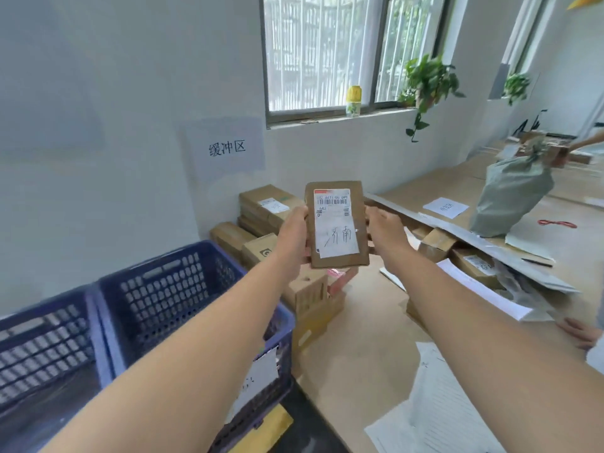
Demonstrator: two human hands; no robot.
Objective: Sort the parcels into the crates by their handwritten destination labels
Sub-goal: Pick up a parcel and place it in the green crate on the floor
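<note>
- My left hand [294,238] grips the flat parcel [338,223]; its fingers are hidden behind the cardboard.
- My right hand [387,228] sits at the opposite edge; contact there cannot be confirmed.
- Printed lines on the shipping label [335,222] are too small to read.
- The nearer blue crate [42,348] is cut off by the left edge, contents blurred.
- The paper tag [258,377] on the second crate [183,289] is smeared, writing illegible.
- Another person's hand [578,331] is cropped at the right edge.
</note>
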